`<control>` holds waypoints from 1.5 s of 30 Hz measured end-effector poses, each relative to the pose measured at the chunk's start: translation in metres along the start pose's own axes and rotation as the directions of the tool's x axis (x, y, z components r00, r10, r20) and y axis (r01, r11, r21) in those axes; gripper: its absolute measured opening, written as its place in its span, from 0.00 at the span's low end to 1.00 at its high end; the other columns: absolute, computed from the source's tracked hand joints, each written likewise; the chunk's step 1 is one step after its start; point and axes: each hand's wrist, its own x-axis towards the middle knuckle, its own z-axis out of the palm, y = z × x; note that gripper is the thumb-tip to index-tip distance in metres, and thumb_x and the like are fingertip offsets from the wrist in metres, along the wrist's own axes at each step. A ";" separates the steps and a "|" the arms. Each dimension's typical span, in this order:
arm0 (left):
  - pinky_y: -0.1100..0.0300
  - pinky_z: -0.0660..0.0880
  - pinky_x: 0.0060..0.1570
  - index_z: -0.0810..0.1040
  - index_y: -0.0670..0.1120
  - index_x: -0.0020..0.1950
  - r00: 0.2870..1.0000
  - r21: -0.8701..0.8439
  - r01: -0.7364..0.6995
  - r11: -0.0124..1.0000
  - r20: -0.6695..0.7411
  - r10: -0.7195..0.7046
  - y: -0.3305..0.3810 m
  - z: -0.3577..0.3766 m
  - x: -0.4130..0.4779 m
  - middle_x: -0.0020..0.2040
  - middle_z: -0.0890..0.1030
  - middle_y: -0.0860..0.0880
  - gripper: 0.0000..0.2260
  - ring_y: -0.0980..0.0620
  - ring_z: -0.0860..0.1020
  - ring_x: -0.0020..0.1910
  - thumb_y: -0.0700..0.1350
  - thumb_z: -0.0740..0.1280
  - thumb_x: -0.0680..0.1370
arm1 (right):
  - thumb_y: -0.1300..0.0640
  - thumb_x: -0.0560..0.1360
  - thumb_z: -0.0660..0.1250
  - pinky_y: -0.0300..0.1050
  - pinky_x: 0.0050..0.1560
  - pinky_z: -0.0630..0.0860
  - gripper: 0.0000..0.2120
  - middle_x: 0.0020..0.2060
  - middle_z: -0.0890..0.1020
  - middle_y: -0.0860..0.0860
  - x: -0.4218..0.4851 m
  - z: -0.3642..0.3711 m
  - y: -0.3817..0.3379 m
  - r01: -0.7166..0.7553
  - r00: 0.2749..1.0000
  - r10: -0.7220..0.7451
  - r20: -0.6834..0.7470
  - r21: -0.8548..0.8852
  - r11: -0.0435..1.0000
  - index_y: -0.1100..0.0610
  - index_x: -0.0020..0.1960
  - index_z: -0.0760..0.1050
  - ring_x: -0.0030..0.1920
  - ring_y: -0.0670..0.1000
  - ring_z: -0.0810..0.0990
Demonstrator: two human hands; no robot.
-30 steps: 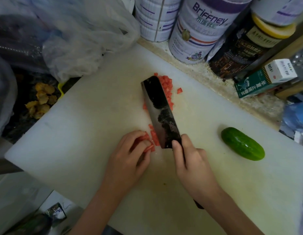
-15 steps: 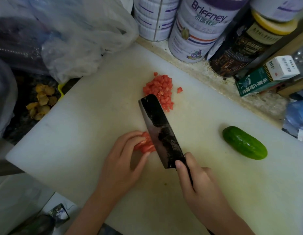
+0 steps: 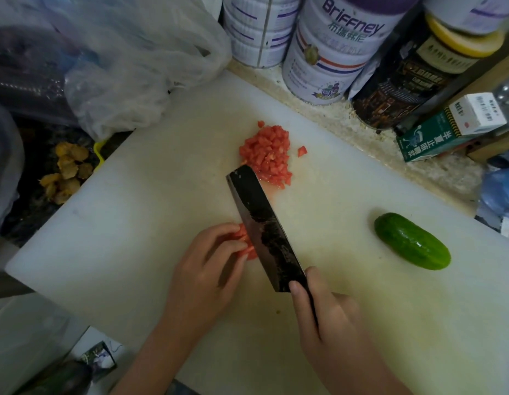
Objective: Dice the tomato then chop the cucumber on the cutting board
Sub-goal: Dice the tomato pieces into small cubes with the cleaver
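**Q:** Tomato location?
**A:** Two lots on the board [image 3: 127, 229]. The diced pile [image 3: 269, 153] sits at 12 o'clock, touching the knife [image 3: 264, 226] tip, with a stray cube [image 3: 301, 150] at its 3 o'clock. The uncut piece [image 3: 244, 243] lies against the blade's 9 o'clock face.

**Q:** Hand state?
**A:** On the left hand [image 3: 202, 269], the fingers are curled and clamped on the uncut piece. On the right hand [image 3: 330, 317], the fingers are wrapped round the knife handle, one against the blade heel.

**Q:** Surroundings, obstructions?
**A:** The cucumber [image 3: 411, 240] lies whole at 3 o'clock, well apart from the blade. A bag [image 3: 133, 67] overhangs the board's 11 o'clock corner. The tins [image 3: 327, 52] and a carton [image 3: 447, 126] stand on the bench [image 3: 347, 121] at 1 o'clock, off the board.
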 end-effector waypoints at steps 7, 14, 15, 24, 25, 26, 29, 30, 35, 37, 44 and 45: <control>0.59 0.76 0.56 0.82 0.38 0.47 1.000 -0.012 0.003 1.000 -0.022 -0.003 0.003 0.001 0.001 0.56 0.79 0.43 0.08 0.48 0.79 0.54 0.41 0.67 0.76 | 0.48 0.79 0.53 0.27 0.21 0.47 0.05 0.22 0.55 0.39 0.003 0.008 0.000 0.010 1.000 -0.011 -0.010 -0.131 0.991 0.48 0.47 0.63 0.18 0.42 0.57; 0.55 0.76 0.56 0.83 0.39 0.48 1.000 -0.008 0.011 1.000 -0.016 -0.011 0.004 0.001 0.001 0.56 0.79 0.45 0.06 0.47 0.78 0.56 0.40 0.68 0.76 | 0.47 0.82 0.46 0.40 0.16 0.56 0.16 0.21 0.64 0.46 -0.002 0.025 0.003 0.010 0.999 -0.022 -0.038 -0.290 0.957 0.56 0.48 0.67 0.15 0.50 0.63; 0.55 0.76 0.57 0.83 0.39 0.48 1.000 -0.009 0.009 1.000 -0.013 -0.009 0.004 0.002 0.001 0.56 0.79 0.45 0.05 0.47 0.78 0.56 0.39 0.69 0.75 | 0.47 0.82 0.46 0.41 0.15 0.58 0.17 0.20 0.67 0.48 -0.003 0.029 0.004 -0.014 0.999 0.001 -0.040 -0.324 0.946 0.56 0.48 0.68 0.15 0.52 0.65; 0.53 0.75 0.56 0.83 0.40 0.48 0.998 0.004 0.052 0.999 0.043 -0.052 0.002 0.000 0.000 0.57 0.79 0.45 0.05 0.45 0.78 0.57 0.39 0.70 0.75 | 0.60 0.52 0.82 0.39 0.23 0.48 0.30 0.17 0.69 0.50 0.019 0.035 -0.009 0.020 1.000 -0.025 0.000 -0.616 0.787 0.60 0.46 0.67 0.13 0.52 0.67; 0.53 0.75 0.56 0.83 0.40 0.48 0.997 0.002 0.056 0.998 0.047 -0.056 0.002 0.000 0.000 0.57 0.79 0.45 0.05 0.45 0.78 0.57 0.39 0.69 0.75 | 0.61 0.53 0.82 0.39 0.22 0.49 0.31 0.17 0.69 0.49 0.026 0.037 -0.010 0.034 0.999 -0.040 0.002 -0.588 0.808 0.61 0.48 0.67 0.13 0.52 0.66; 0.54 0.74 0.56 0.83 0.40 0.49 0.997 0.000 0.063 0.998 0.049 -0.063 0.003 0.000 0.000 0.57 0.79 0.45 0.05 0.45 0.78 0.57 0.40 0.69 0.75 | 0.62 0.54 0.81 0.39 0.21 0.50 0.30 0.17 0.69 0.49 0.033 0.040 -0.011 0.044 0.998 -0.057 -0.005 -0.567 0.823 0.61 0.49 0.68 0.13 0.52 0.66; 0.57 0.74 0.57 0.82 0.39 0.48 0.996 0.005 0.071 0.997 0.050 -0.071 0.003 0.000 0.000 0.57 0.79 0.44 0.06 0.45 0.78 0.57 0.40 0.69 0.76 | 0.61 0.68 0.71 0.40 0.16 0.54 0.17 0.17 0.70 0.49 0.037 0.044 -0.012 0.037 0.996 -0.073 -0.050 -0.520 0.853 0.61 0.51 0.67 0.14 0.53 0.67; 0.58 0.74 0.57 0.82 0.39 0.48 0.997 0.005 0.067 0.998 0.047 -0.067 0.003 0.001 0.000 0.56 0.79 0.44 0.05 0.45 0.78 0.56 0.40 0.69 0.75 | 0.58 0.72 0.64 0.40 0.17 0.54 0.11 0.17 0.69 0.50 0.030 0.043 -0.009 0.017 0.998 -0.049 -0.050 -0.507 0.862 0.61 0.51 0.67 0.13 0.52 0.67; 0.62 0.72 0.57 0.80 0.39 0.45 0.998 0.009 0.041 0.999 0.040 -0.042 0.001 0.002 0.001 0.55 0.79 0.45 0.04 0.46 0.78 0.55 0.39 0.68 0.74 | 0.47 0.82 0.43 0.42 0.17 0.53 0.19 0.19 0.67 0.48 -0.005 0.037 0.004 -0.121 0.992 0.122 -0.024 -0.422 0.898 0.56 0.47 0.67 0.14 0.53 0.64; 0.59 0.74 0.55 0.80 0.40 0.45 0.999 0.008 0.036 0.999 0.034 -0.036 0.000 0.002 0.001 0.55 0.78 0.45 0.03 0.46 0.78 0.55 0.39 0.68 0.74 | 0.48 0.80 0.49 0.42 0.16 0.52 0.14 0.20 0.61 0.46 0.001 0.037 0.004 -0.116 0.993 0.113 -0.030 -0.393 0.912 0.56 0.46 0.66 0.16 0.51 0.58; 0.57 0.73 0.57 0.80 0.40 0.47 0.998 -0.008 0.044 0.999 0.046 -0.043 0.002 0.001 0.001 0.56 0.78 0.46 0.06 0.47 0.77 0.56 0.41 0.65 0.76 | 0.51 0.77 0.53 0.39 0.21 0.49 0.14 0.17 0.69 0.48 0.038 0.031 -0.008 -0.038 0.998 0.018 -0.066 -0.315 0.948 0.59 0.45 0.73 0.15 0.51 0.67; 0.57 0.73 0.57 0.79 0.40 0.47 0.998 -0.016 0.042 0.999 0.045 -0.041 0.002 0.001 0.001 0.56 0.77 0.46 0.06 0.47 0.77 0.56 0.41 0.64 0.75 | 0.51 0.77 0.53 0.39 0.20 0.49 0.14 0.17 0.69 0.48 0.036 0.031 -0.007 -0.045 0.998 0.028 -0.058 -0.312 0.949 0.59 0.47 0.73 0.15 0.51 0.68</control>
